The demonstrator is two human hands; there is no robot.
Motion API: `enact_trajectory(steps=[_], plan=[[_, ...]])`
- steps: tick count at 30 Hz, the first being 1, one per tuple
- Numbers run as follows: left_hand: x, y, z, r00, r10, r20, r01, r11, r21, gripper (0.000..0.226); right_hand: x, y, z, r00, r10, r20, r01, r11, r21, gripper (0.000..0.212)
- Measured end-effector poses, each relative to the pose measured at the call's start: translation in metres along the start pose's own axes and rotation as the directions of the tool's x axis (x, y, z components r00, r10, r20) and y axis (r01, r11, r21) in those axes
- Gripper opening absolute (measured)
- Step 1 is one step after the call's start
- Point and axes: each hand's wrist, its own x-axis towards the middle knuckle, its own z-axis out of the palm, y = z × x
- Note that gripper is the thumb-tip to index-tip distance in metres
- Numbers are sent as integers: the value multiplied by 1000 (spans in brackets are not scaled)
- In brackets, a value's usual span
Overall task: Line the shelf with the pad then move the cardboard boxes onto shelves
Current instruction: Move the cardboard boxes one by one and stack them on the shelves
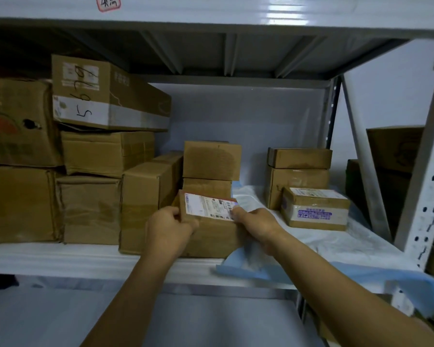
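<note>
A cardboard box with a white shipping label [212, 222] stands at the front of the white metal shelf [60, 259]. My left hand [169, 227] grips its left edge and my right hand [254, 222] grips its right edge. The box's right part rests on a white and blue pad [323, 244] that covers the shelf's right half and hangs over the front edge. Behind it two more small boxes [212, 161] are stacked.
Large cardboard boxes [90, 156] are stacked on the shelf's left half. On the pad at the right sit a taped box [315, 209] and a two-box stack [298, 171]. A perforated upright post [429, 191] stands at right, more cartons beyond it.
</note>
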Motion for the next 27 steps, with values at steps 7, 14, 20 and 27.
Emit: enact_trajectory(steps=[7, 14, 20, 27], plan=[[-7, -32, 1, 992, -101, -76, 71, 945, -320, 24, 4, -4, 5, 999, 23, -23, -17, 976, 217, 26], [-11, -16, 1, 993, -49, -105, -11, 863, -505, 28, -6, -16, -14, 974, -115, 196, 0, 863, 506, 31], [-9, 0, 18, 999, 51, -3, -47, 893, -448, 12, -9, -8, -72, 999, -33, 13, 22, 869, 494, 24], [-8, 12, 76, 965, 184, 187, -126, 950, -285, 8, -16, 25, -173, 977, 147, -152, -66, 894, 443, 27]])
